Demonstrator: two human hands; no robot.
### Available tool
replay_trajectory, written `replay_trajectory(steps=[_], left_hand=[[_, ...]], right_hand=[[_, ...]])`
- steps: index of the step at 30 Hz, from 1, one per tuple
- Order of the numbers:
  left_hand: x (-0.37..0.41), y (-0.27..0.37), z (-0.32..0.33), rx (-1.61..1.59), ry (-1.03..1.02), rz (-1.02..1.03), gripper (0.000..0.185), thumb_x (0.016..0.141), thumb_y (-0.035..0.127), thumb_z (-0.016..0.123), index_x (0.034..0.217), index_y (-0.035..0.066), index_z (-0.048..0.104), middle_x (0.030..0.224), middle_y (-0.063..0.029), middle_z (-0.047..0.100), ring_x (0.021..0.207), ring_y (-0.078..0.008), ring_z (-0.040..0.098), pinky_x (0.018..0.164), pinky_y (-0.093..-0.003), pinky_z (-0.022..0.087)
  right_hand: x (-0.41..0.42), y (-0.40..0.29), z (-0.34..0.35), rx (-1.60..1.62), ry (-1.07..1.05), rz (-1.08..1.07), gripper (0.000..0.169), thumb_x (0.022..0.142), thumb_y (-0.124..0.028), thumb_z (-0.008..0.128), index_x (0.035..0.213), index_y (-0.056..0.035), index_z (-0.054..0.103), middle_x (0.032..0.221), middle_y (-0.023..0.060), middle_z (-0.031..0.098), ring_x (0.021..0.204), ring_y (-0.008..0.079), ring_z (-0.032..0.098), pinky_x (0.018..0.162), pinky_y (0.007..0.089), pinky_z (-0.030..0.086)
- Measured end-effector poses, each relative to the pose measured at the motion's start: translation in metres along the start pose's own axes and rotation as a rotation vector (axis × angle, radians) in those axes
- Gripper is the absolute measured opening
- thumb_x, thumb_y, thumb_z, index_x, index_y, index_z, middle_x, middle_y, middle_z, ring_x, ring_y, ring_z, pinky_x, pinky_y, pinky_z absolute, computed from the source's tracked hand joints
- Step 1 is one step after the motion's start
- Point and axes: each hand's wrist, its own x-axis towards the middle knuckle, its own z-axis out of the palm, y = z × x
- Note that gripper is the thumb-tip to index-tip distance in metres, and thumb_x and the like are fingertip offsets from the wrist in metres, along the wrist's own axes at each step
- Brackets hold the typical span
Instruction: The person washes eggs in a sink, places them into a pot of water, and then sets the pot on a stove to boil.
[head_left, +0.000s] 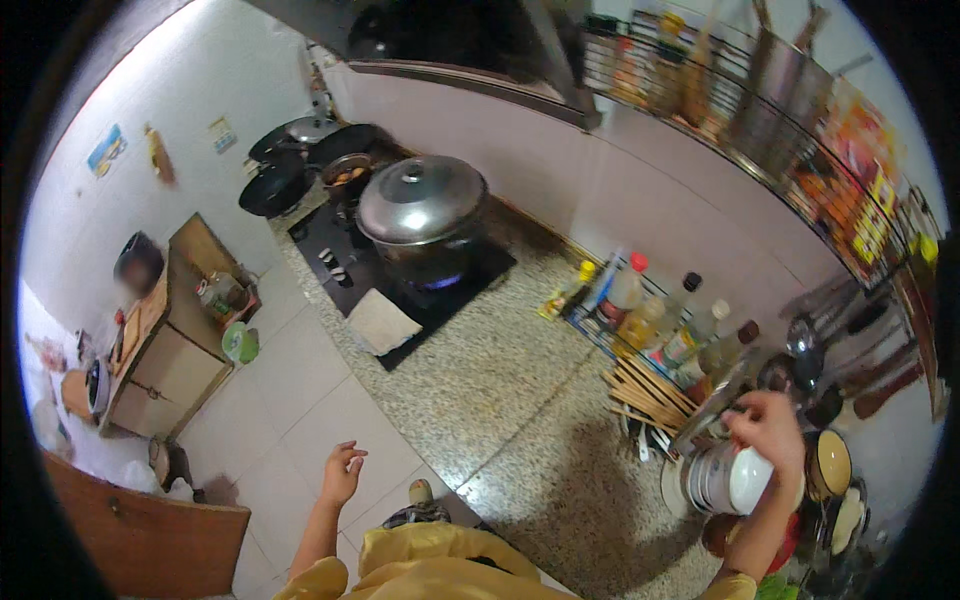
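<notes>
My left hand hangs over the tiled floor beside the counter, holding nothing, its fingers loosely apart. At the right, my right hand is raised over a stack of white bowls lying on their sides. Its curled fingers are against or just beside a round metal lid standing on edge; whether they grip it cannot be made out. Bundled wooden chopsticks lie beside the lid, with white-handled spoons below them. A yellow-lined bowl is right of my right hand.
A large lidded pot stands over a blue flame on the black cooktop. A folded cloth lies at its front corner. Bottles fill a wire rack along the wall. Ladles hang at right. A wooden cabinet stands across the floor.
</notes>
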Motion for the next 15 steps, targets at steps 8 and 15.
replay_trajectory(steps=[8,15], left_hand=[[0.0,-0.072,-0.048,-0.058,0.059,-0.13,0.015,0.075,0.006,0.05,0.086,0.007,0.06,0.106,-0.0158,0.047,0.091,-0.0264,0.051,0.068,-0.0305,0.046],[0.014,-0.178,-0.119,-0.092,0.195,-0.209,0.014,0.074,0.003,0.053,0.084,0.007,0.06,0.105,-0.0134,0.048,0.092,-0.0238,0.05,0.065,-0.0286,0.047]], right_hand=[[0.047,-0.124,0.149,-0.277,-0.5,-0.265,0.041,0.065,-0.04,0.056,0.067,0.0009,0.058,0.056,0.0157,0.054,0.053,0.0259,0.055,0.051,0.0327,0.042],[0.098,-0.229,0.281,-0.497,-0.397,-0.483,0.045,0.064,-0.043,0.053,0.073,0.0009,0.058,0.064,0.0192,0.056,0.063,0.0331,0.055,0.06,0.0381,0.044]])
